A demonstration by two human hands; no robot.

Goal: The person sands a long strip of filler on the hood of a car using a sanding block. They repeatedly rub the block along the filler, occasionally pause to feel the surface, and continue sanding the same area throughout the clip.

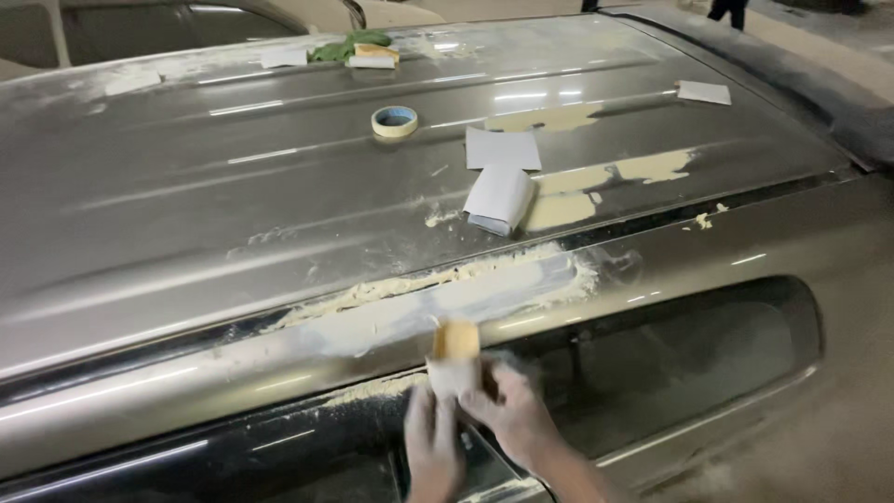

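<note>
Carefully: your left hand (434, 440) and right hand (507, 410) both grip one sanding block (454, 352), paper-wrapped, against the filler patch (438, 303) on the car's roof rail. Tilt it and an edge may gouge the filler (motion blur hides the fingers). Counted: one tape roll (395, 121), two folded sandpaper sheets (501, 196) nearby.

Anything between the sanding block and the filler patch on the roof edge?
Nothing visible. Both hands, left and right, hold the sanding block right at the lower edge of the filler patch. The folded paper and tape roll lie farther up the roof.
</note>
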